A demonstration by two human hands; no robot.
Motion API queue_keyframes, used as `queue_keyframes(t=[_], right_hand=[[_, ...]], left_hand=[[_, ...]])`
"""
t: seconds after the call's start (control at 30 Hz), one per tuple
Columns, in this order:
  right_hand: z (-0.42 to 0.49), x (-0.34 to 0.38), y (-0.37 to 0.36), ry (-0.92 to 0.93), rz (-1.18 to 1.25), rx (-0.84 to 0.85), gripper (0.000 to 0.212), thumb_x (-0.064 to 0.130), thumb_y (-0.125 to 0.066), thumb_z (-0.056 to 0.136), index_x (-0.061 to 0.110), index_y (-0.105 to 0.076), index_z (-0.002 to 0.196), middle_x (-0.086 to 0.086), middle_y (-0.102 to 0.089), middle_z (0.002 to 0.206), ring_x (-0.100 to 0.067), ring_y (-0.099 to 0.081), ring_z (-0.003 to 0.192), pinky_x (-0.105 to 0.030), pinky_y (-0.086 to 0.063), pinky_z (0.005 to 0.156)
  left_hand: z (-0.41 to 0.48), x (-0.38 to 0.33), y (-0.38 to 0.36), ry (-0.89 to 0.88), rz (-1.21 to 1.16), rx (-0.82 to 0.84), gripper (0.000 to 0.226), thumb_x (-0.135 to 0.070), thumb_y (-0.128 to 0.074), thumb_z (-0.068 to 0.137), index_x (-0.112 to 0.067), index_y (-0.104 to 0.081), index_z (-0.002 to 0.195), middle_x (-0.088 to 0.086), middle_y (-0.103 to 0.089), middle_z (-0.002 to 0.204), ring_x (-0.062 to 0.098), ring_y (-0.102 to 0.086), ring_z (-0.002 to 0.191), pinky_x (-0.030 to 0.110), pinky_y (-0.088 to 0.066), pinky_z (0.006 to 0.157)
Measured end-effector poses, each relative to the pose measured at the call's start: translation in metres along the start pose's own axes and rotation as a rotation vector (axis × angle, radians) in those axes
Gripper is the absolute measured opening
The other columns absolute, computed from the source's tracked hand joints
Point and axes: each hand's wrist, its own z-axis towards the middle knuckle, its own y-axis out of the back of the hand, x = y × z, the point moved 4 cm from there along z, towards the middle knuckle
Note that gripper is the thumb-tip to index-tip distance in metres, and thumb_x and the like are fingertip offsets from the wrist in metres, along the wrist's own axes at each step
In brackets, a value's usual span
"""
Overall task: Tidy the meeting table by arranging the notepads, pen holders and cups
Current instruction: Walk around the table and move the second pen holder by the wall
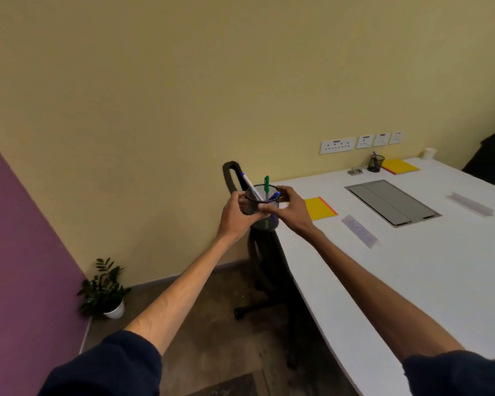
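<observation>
Black wire-mesh pen holder (262,208) held between both hands at bench (412,267) left edge, near yellow notepad (319,208); whether base rests on bench unclear. Left hand (235,215) curled round near side. Right hand (290,210) pinches rim and wall opposite. Likely light, stiff, grippy mesh; thin wall may dent if squeezed. Pens (266,184) loose inside, leaning, so keep upright. Best hold: mid-wall, both sides.

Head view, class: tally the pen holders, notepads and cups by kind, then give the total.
Pen holders: 2 (held pen holder, far pen holder)
Notepads: 2 (near notepad, far notepad)
Cups: 1
Total: 5
</observation>
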Motion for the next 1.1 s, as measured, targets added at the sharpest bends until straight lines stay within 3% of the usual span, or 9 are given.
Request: queue_keyframes(t=[0.17,0.37,0.53,0.9,1.1], right_hand=[[0.039,0.016,-0.049,0.027,0.031,0.052,0.073,0.047,-0.081,0.071,0.014,-0.052,0.129,0.0,-0.063,0.118,-0.013,-0.059,0.104,-0.021,-0.045,0.084],[0.116,0.009,-0.095,0.05,0.089,0.083,0.08,0.055,-0.079,0.07,0.014,-0.051,0.132,0.001,-0.064,0.12,-0.012,-0.06,0.107,-0.03,-0.049,0.093],[0.198,0.006,-0.116,0.07,0.129,0.065,0.069,0.046,-0.082,0.071,0.015,-0.054,0.127,0.009,-0.062,0.11,-0.006,-0.059,0.099,-0.008,-0.042,0.079],[0.334,-0.03,-0.143,0.075,0.054,0.019,0.074,0.056,-0.08,0.068,0.018,-0.054,0.126,0.006,-0.065,0.114,-0.011,-0.061,0.101,-0.025,-0.049,0.088],[0.394,-0.062,-0.16,0.022,0.009,-0.021,0.079,0.058,-0.08,0.066,0.017,-0.053,0.129,0.006,-0.065,0.115,-0.009,-0.06,0.101,-0.026,-0.049,0.089]], left_hand=[[0.03,0.021,0.045,-0.035,0.123,-0.105,0.067,-0.055,-0.083,0.063,-0.029,-0.048,0.114,-0.006,-0.06,0.108,0.008,-0.058,0.099,0.03,-0.054,0.081],[0.1,0.046,0.074,-0.083,0.243,-0.144,0.077,-0.066,-0.074,0.065,-0.023,-0.047,0.122,-0.006,-0.059,0.115,0.009,-0.057,0.102,0.035,-0.056,0.077],[0.178,0.065,0.077,-0.082,0.223,-0.162,0.073,-0.062,-0.075,0.068,-0.023,-0.046,0.121,-0.008,-0.058,0.116,0.007,-0.058,0.097,0.036,-0.055,0.08],[0.31,0.106,0.066,-0.051,0.216,-0.127,0.069,-0.064,-0.072,0.07,-0.028,-0.044,0.121,-0.012,-0.057,0.119,0.004,-0.058,0.098,0.038,-0.056,0.081],[0.381,0.143,0.056,-0.046,0.197,-0.025,0.07,-0.064,-0.074,0.069,-0.029,-0.044,0.122,-0.013,-0.057,0.118,0.003,-0.058,0.1,0.036,-0.056,0.082]])
